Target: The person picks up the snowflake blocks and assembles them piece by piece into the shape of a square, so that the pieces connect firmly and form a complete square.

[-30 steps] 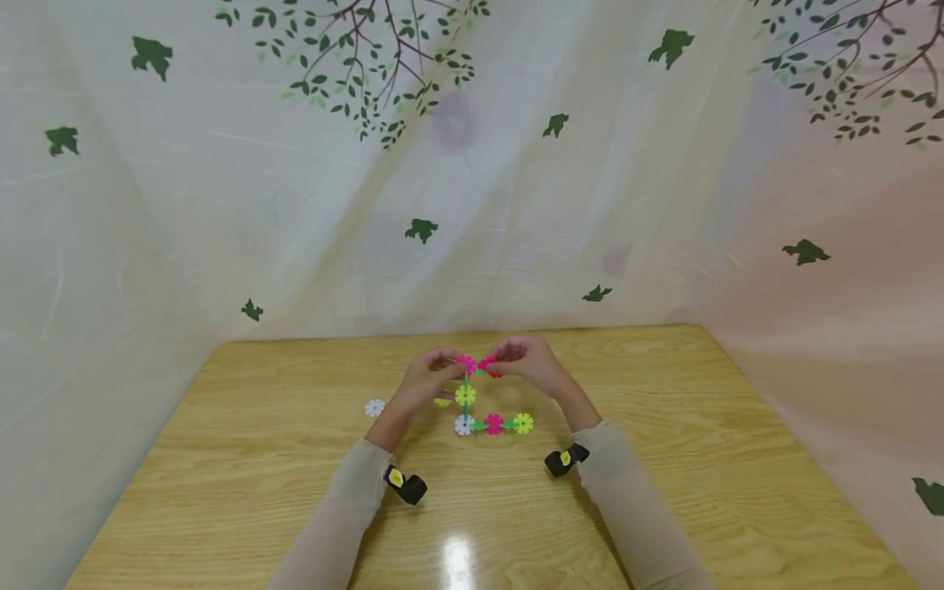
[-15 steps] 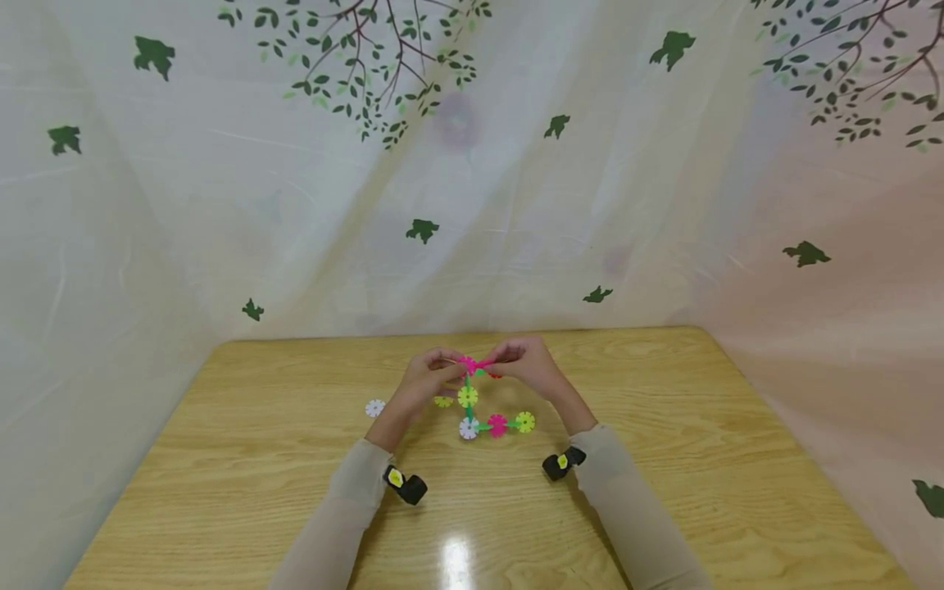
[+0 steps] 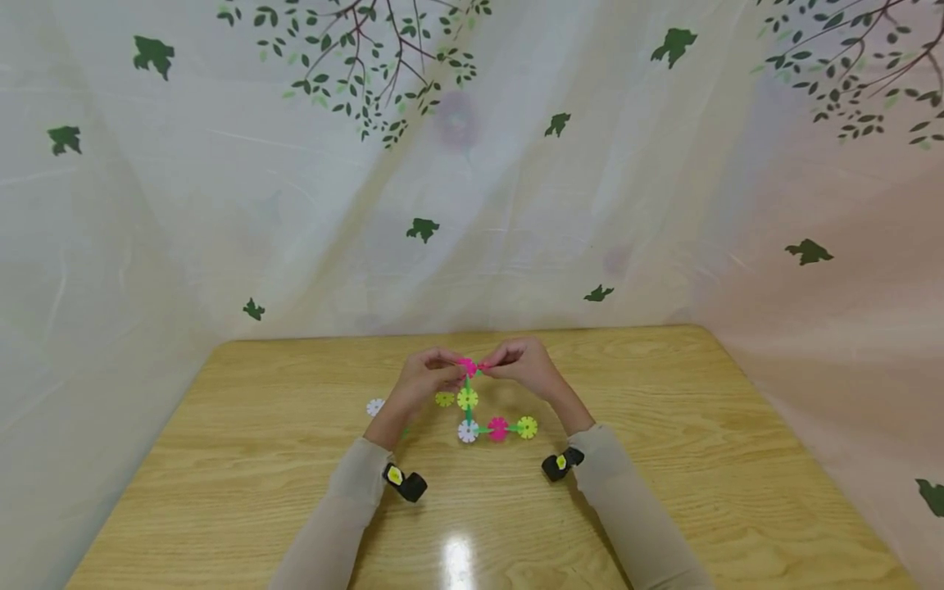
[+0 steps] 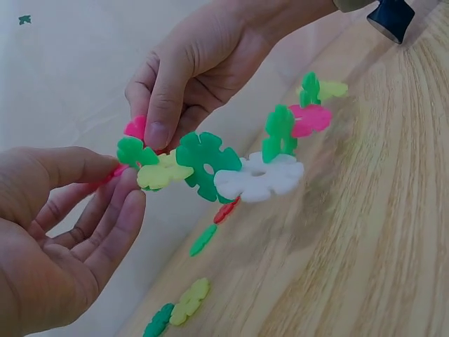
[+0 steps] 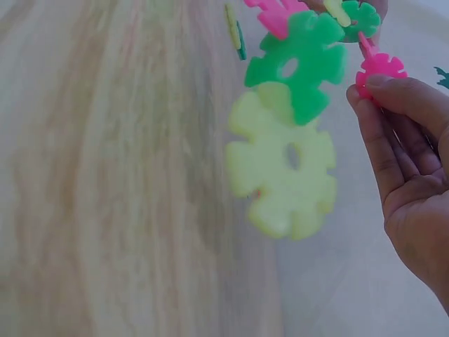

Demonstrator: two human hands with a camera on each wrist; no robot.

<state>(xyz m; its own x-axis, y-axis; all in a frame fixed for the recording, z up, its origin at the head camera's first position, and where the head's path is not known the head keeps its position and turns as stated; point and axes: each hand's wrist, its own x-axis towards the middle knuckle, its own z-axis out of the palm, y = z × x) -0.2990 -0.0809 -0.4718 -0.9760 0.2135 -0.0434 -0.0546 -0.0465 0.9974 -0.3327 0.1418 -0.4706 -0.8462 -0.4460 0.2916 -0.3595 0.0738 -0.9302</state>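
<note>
The light here is soft and middling and seems to fall from above: the table [image 3: 701, 508] throws back one white patch of glare (small, but it catches my eye) in the foreground. Faint shadows lie beside the sleeves [image 3: 332, 508]. The cloth [image 3: 310, 205] looks dull, greyish to the left, pinker to the right. In the head view, outlines are fairly clear, though the pink disc [image 3: 497, 429] loses detail and the wide angle splays the table's sides. The left wrist view is hazy, with a diffuse shadow below the white disc [image 4: 238, 186]. In the right wrist view, the nearest yellow disc [image 5: 263, 168] is out of focus and the grain smears.
</note>
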